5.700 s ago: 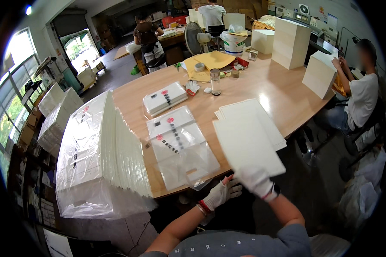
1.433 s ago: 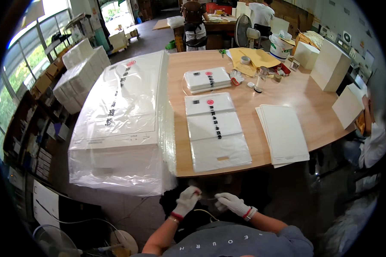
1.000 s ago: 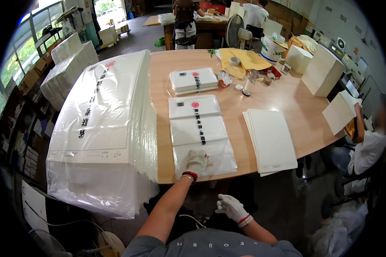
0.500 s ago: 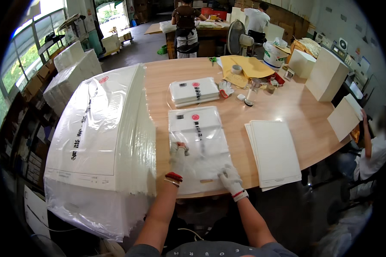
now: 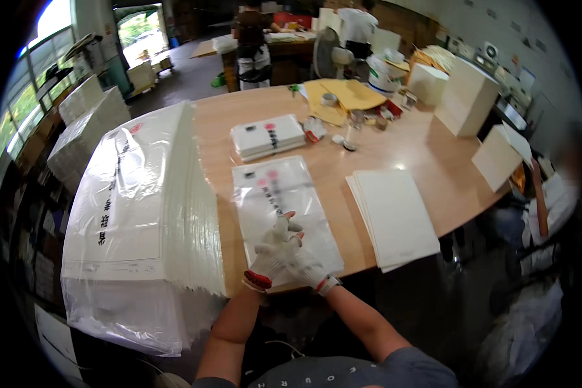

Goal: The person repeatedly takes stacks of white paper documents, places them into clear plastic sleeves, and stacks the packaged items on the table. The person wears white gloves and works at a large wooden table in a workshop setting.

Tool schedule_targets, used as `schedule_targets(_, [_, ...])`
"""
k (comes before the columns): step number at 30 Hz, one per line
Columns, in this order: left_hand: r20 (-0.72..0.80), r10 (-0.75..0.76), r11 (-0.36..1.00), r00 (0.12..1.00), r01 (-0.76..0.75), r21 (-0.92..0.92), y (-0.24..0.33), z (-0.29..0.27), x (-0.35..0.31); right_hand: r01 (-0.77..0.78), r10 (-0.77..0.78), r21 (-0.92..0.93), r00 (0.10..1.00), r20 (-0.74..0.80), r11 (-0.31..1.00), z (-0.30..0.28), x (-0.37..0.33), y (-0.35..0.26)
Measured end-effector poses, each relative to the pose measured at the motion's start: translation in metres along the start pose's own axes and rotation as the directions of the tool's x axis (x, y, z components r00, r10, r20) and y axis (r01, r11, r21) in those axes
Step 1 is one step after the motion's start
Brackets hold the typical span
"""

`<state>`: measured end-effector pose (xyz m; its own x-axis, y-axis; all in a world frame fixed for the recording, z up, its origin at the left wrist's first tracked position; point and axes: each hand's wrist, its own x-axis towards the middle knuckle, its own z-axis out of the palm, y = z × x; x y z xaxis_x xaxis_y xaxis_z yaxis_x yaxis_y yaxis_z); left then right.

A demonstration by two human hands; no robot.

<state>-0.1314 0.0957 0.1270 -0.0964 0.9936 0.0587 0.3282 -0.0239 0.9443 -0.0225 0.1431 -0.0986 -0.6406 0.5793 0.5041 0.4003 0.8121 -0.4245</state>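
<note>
A clear plastic bag [image 5: 312, 223] with black and red print lies on the table before me, on what looks like another one. Its print shows doubled, the top film shifted against the layer below. My left hand [image 5: 277, 247], in a white glove with bare fingertips, is partly curled over the middle of the bag, seemingly closed on the film. Touching it from the right is my right hand [image 5: 302, 264], gloved alike. Its fingers are partly hidden behind the left hand and blurred. Both hands cover the bag's near part.
A tall stack of large printed bags [image 5: 142, 213] stands at the left. Beyond lies a smaller bag pile [image 5: 268, 137]. White boards [image 5: 394, 216] lie at the right. Yellow envelopes [image 5: 349, 94], tape and a fan [image 5: 326, 55] are farther back. A person [image 5: 553, 200] sits at the right holding a white box.
My right hand has left the bag's near right corner and joined the left over the middle. The top film's print has shifted toward me. The whole view has swung slightly right.
</note>
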Motion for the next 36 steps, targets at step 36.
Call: schedule_targets(36, [0.501,-0.386,0.917,0.774,0.381,0.119,-0.078,0.082,-0.12,-0.569,0.817,0.798,0.546,0.186,0.199,-0.211,-0.203,-0.011])
